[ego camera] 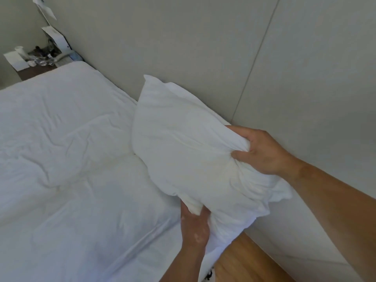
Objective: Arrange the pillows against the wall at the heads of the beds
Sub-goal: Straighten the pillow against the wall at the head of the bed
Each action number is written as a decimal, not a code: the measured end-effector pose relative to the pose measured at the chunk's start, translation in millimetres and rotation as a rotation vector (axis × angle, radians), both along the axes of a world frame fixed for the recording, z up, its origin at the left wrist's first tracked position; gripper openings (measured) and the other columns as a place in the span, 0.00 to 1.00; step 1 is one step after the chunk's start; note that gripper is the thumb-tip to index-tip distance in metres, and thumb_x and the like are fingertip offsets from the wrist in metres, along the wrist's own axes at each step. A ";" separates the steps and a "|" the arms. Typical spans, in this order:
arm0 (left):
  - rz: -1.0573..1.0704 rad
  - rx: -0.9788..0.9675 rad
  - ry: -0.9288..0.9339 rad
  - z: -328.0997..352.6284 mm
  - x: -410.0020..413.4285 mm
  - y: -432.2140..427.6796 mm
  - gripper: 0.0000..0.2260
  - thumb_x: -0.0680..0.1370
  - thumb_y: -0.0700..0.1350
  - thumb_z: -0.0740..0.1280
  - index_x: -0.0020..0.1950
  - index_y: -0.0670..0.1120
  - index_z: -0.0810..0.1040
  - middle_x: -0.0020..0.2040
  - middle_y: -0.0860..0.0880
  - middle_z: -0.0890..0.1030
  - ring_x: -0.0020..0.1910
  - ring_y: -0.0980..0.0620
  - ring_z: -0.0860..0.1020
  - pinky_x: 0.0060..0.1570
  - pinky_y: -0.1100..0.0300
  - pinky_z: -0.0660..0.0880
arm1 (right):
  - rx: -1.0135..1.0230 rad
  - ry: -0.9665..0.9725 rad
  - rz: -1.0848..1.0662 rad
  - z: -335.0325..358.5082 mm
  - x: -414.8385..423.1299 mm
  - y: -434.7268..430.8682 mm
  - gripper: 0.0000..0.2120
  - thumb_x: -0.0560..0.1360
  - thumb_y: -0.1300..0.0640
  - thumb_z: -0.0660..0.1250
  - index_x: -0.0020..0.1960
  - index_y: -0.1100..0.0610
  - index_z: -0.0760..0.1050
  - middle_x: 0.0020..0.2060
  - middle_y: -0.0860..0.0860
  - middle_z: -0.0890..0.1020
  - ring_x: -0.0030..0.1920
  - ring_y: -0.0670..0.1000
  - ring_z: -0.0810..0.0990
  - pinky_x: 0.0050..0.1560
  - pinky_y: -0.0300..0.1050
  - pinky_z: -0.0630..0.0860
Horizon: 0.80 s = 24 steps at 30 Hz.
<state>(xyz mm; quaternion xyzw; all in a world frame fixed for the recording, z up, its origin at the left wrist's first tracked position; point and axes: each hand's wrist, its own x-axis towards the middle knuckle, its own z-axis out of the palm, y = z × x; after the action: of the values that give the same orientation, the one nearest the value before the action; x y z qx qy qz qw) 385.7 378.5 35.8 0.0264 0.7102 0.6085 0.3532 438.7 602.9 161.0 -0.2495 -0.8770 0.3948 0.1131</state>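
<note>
— While the pillow (189, 143) is held like this, what do you think can go wrong?

— It leans at the head of the bed (67, 143), its far corner near the wall (183, 47), but I cannot tell if it really touches. The right hand (262, 151) has its fingers (242, 154) closed on a bunch of the cover at the upper edge. The left hand (193, 224) is under the low corner, fingers curled into the cloth (most of them are hidden by the pillow).

— So both hands are holding only the cover?

— The right one, I think yes. If it pulls, the cover can slide on the filling, and the pillow will stand lumpy and not straight.

— And the place?

— The near corner hangs past the bed edge, over the wooden floor (250, 259). If the hands let go now, I judge it can tip out and fall between the bed and the wall panel.

— Something else?

— The duvet is wrinkled under it, so the pillow may sink forward and not stay upright. The nightstand (34, 71) with small things is well apart, no danger there.
</note>
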 end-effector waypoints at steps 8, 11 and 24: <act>-0.268 -0.269 -0.196 -56.6 13.3 -2.6 0.36 0.75 0.65 0.70 0.79 0.54 0.64 0.70 0.57 0.76 0.73 0.47 0.74 0.70 0.52 0.71 | -0.041 -0.091 -0.030 -57.0 41.1 14.1 0.37 0.71 0.67 0.75 0.69 0.34 0.72 0.63 0.37 0.80 0.63 0.44 0.80 0.66 0.40 0.73; -0.281 -0.395 -0.147 -45.4 -10.4 5.9 0.33 0.78 0.58 0.71 0.78 0.49 0.65 0.65 0.46 0.81 0.67 0.42 0.78 0.64 0.50 0.74 | -0.047 -0.110 -0.016 -70.3 57.4 16.6 0.37 0.70 0.67 0.74 0.68 0.34 0.72 0.62 0.34 0.80 0.63 0.42 0.80 0.63 0.34 0.73; -0.849 -0.525 1.076 76.1 -215.2 163.5 0.43 0.74 0.48 0.77 0.84 0.50 0.58 0.80 0.45 0.67 0.77 0.43 0.68 0.74 0.50 0.67 | 0.011 -0.284 -0.095 -121.3 102.7 12.8 0.43 0.71 0.56 0.75 0.75 0.28 0.57 0.69 0.34 0.73 0.62 0.37 0.74 0.59 0.29 0.69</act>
<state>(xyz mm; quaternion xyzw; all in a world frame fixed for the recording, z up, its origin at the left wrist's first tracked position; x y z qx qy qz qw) 170.5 542.1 111.9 0.5087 0.8364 0.1321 0.1557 541.4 615.7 39.7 -0.3432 -0.8735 0.3452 0.0078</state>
